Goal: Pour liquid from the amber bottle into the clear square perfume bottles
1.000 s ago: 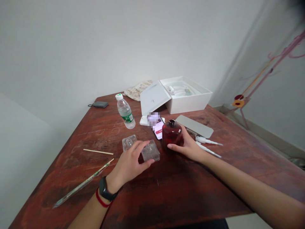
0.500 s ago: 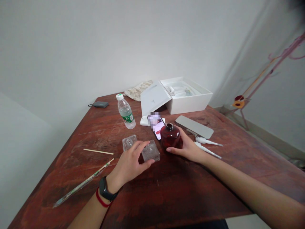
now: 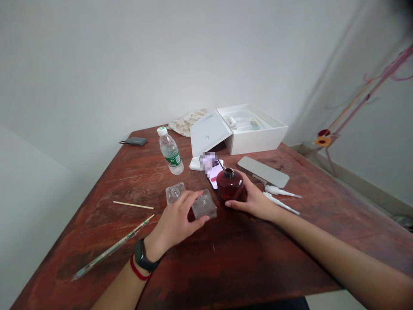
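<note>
My right hand [image 3: 254, 200] is wrapped round a dark red glass bottle [image 3: 229, 187] with a short open neck, which stands upright on the wooden table. My left hand [image 3: 180, 215] rests over a clear square glass-like block [image 3: 204, 205], its forefinger on the top and its thumb by the near edge. Beside it, partly behind the left fingers, lies a second clear block [image 3: 174, 191] with a round shape in its top. A phone [image 3: 214, 174] with a lit screen lies just behind the red bottle, partly hidden by it.
A water bottle [image 3: 171, 155] stands behind the blocks. Thin sticks [image 3: 133, 205] and a wrapped stick [image 3: 112, 248] lie left. To the right are a silver flat case [image 3: 263, 171] and two white droppers [image 3: 282, 192]. An open white box [image 3: 258, 140] stands at the back.
The red bottle has shifted very slightly left with my right hand. My left hand and the clear blocks have stayed in place.
</note>
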The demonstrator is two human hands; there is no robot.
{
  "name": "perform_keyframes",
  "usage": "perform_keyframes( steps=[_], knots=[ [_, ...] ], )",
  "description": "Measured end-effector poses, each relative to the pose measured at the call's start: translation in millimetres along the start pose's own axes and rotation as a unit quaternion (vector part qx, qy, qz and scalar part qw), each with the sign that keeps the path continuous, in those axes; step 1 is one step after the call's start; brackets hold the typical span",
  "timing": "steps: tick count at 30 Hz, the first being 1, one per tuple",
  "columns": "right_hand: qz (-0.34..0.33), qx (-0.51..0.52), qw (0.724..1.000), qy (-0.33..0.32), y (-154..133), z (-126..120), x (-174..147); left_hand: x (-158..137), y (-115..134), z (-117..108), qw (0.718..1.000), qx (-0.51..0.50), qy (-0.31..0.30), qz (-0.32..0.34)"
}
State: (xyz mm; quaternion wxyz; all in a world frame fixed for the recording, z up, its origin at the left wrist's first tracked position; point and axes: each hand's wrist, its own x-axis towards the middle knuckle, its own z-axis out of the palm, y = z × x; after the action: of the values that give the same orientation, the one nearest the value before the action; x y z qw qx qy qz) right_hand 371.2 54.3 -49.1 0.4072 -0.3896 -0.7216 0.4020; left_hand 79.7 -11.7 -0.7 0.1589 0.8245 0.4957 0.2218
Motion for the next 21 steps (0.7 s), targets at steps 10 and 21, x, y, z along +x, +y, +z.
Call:
perform_keyframes(
  steps=[10, 21],
  knots=[
    [-0.002, -0.015, 1.000, -0.001, -4.4, -0.8, 0.7, -0.9, 0.7, -0.9, 1.000, -0.004, -0.002, -0.004],
    [-0.020, -0.013, 1.000, 0.010, -7.7, -0.2, 0.0, -0.8, 1.0, -1.4, 1.000, -0.002, -0.004, -0.003]
  ],
)
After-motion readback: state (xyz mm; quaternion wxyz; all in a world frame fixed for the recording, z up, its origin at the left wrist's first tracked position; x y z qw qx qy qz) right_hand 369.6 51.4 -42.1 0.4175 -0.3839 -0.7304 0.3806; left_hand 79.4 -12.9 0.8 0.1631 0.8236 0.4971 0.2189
